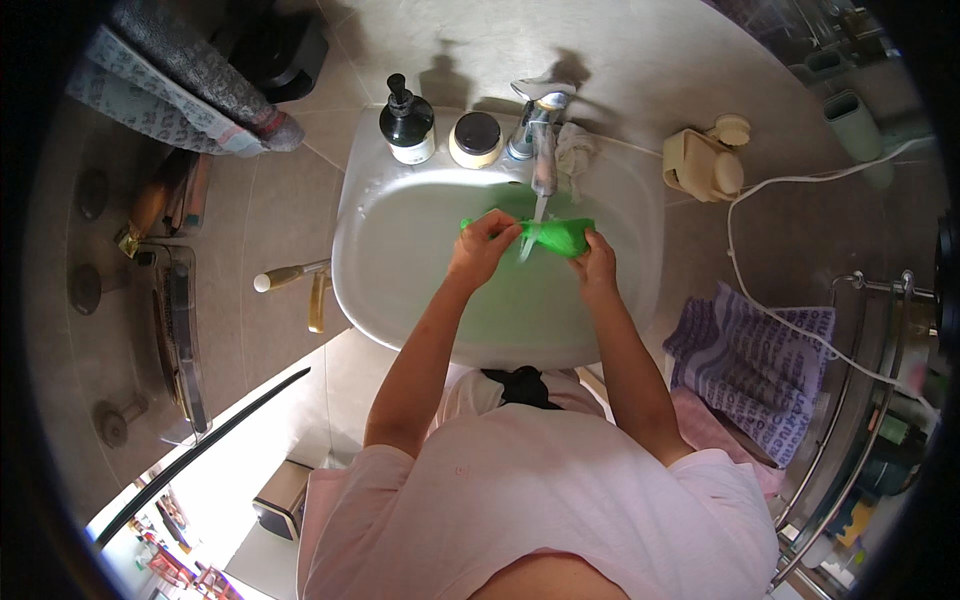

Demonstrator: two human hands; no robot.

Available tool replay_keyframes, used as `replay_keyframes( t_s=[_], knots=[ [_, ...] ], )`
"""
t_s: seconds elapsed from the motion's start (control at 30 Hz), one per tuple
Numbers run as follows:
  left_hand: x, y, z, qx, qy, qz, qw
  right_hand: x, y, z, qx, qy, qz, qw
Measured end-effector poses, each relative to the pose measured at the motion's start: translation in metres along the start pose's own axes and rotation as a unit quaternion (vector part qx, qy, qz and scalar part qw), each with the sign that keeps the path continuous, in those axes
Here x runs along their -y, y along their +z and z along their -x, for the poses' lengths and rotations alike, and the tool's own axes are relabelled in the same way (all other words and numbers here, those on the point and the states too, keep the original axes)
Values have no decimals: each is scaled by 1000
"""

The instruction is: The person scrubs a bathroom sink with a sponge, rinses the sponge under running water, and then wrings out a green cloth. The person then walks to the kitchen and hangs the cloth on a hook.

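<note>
A bright green, soft, wet-looking item (561, 237), perhaps cloth, is stretched between my two hands over a white washbasin (346, 300). My left hand (484, 244) pinches its narrower left part, and a small green end shows beyond the fingers. My right hand (596, 256) grips its wider right end. Water from the chrome faucet (544, 165) runs down onto the green item between the hands. Cloudy, faintly green water (420, 262) lies in the basin below.
A dark pump bottle (407, 127), a jar with a black lid (476, 141) and a crumpled whitish cloth (575, 150) stand or lie along the basin's back ledge. A purple patterned towel (765, 367) hangs at the right. A white cable (739, 255) runs down the right side.
</note>
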State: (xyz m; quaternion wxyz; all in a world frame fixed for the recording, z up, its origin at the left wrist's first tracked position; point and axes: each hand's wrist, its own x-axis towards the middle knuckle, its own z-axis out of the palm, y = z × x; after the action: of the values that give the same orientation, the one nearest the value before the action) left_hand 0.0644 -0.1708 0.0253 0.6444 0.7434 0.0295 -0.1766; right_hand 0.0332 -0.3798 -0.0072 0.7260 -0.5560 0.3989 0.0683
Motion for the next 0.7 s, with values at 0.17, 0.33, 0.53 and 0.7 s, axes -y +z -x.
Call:
replay_keyframes(
  t_s=[0.17,0.33,0.53,0.7],
  knots=[
    [-22,15,0,42,13,111,993,1,15,12,118,170,-58,977],
    [-17,30,33,86,55,-101,990,-1,37,15,182,228,-186,938],
    [41,13,11,-37,-60,-32,997,7,46,16,209,16,30,977],
    [88,14,-26,98,-82,170,977,16,35,14,320,-66,101,940]
  ],
)
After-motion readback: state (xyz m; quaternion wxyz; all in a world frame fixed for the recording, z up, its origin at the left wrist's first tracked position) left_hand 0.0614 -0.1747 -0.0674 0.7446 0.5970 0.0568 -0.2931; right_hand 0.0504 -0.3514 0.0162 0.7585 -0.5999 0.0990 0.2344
